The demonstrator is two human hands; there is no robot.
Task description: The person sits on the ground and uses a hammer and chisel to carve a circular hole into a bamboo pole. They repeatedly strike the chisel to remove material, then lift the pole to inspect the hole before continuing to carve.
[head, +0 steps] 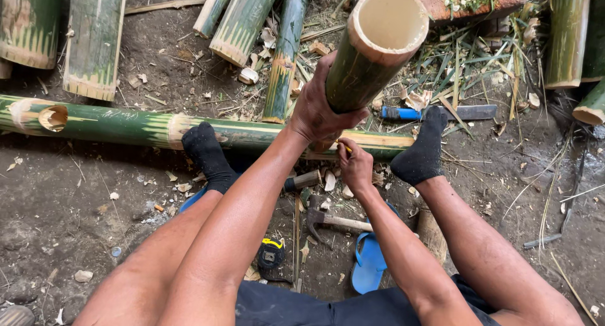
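Note:
My left hand grips a short hollow bamboo tube, held upright with its open end toward me. Its lower end rests on a long green bamboo pole lying across the ground. My right hand holds a small yellow pencil at the base of the tube, against the pole. Both my feet in black socks press on the pole at either side.
A claw hammer, a tape measure and blue sandals lie between my legs. A blue-handled blade lies beyond the pole. Cut bamboo sections and chips litter the dirt ground.

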